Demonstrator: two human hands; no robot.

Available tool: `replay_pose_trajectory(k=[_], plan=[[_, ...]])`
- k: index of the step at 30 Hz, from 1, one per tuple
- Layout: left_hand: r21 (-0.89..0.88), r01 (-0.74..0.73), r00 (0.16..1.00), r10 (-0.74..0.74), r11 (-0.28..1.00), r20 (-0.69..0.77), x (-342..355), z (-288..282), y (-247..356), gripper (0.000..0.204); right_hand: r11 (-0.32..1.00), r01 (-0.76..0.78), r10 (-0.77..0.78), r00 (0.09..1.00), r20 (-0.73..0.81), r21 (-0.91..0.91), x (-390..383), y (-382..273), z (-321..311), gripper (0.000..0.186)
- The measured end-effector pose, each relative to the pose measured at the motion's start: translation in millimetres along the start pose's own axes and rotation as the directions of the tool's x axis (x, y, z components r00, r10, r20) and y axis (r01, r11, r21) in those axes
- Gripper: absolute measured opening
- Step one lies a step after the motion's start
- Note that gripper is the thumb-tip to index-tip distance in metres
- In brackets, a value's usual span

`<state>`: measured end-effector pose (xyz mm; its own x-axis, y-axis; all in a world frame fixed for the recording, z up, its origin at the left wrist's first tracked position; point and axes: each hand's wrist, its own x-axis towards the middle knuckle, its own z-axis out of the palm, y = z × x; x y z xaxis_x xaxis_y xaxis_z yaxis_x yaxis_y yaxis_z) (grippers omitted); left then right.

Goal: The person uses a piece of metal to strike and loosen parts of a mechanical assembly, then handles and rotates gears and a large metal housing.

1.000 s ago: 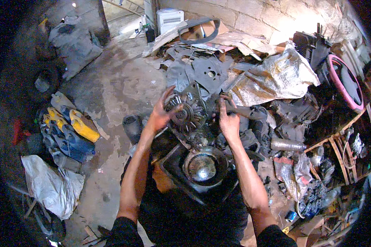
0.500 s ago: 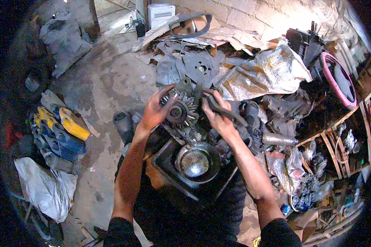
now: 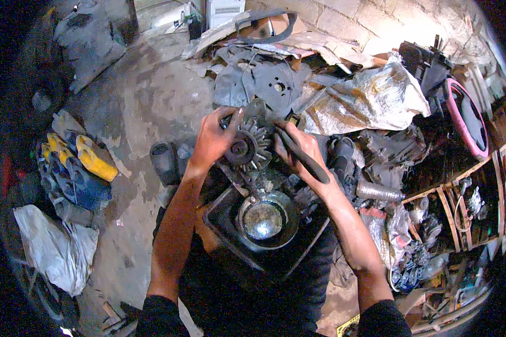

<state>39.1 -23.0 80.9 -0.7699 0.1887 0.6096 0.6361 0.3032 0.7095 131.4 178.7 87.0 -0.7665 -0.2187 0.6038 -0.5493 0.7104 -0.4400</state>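
A greasy alternator point(image 3: 243, 147), its pulley and finned fan facing me, sits in front of me beyond a round metal bowl point(image 3: 291, 224). My left hand point(image 3: 215, 137) is closed round the alternator's left upper edge, and its fingertips are partly hidden. In my right hand point(image 3: 302, 149) is a dark brush point(image 3: 305, 157), its long handle slanting back toward my wrist. The brush's head is close to the fan's right side; whether it touches is hard to see. The bowl stands in a square black tray point(image 3: 225, 220) by my lap.
Yellow-and-blue footwear point(image 3: 93, 160) and a pale sack point(image 3: 59, 247) lie on the left. Beyond the alternator are flat dark plates point(image 3: 272, 87) and a silvery sheet point(image 3: 365, 98). A pink-rimmed oval thing point(image 3: 468, 118), a wooden rack point(image 3: 450, 213) and piled parts crowd the right.
My left hand has turned and its fingers have curled more round the alternator's edge. The brush handle in my right hand has swung to a steeper slant. The view has shifted slightly.
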Motion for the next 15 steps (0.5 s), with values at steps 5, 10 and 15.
replay_pose_trajectory(k=[5, 10, 15], plan=[[-0.046, 0.020, 0.999, -0.018, 0.999, 0.043, 3, 4, 1, 0.023, 1.000, -0.018, 0.018, 1.000, 0.024, -0.002, -24, -2, -1, 0.024], [-0.091, 0.088, 0.996, -0.090, 0.992, -0.025, 1, 5, -9, 0.025, 0.997, 0.076, -0.076, 0.996, 0.036, -0.001, 26, -4, -7, 0.023], [-0.011, 0.074, 0.997, -0.074, 0.997, -0.023, -1, 7, 9, 0.026, 0.969, -0.241, 0.216, 0.931, 0.293, 0.054, -12, -8, -21, 0.022]])
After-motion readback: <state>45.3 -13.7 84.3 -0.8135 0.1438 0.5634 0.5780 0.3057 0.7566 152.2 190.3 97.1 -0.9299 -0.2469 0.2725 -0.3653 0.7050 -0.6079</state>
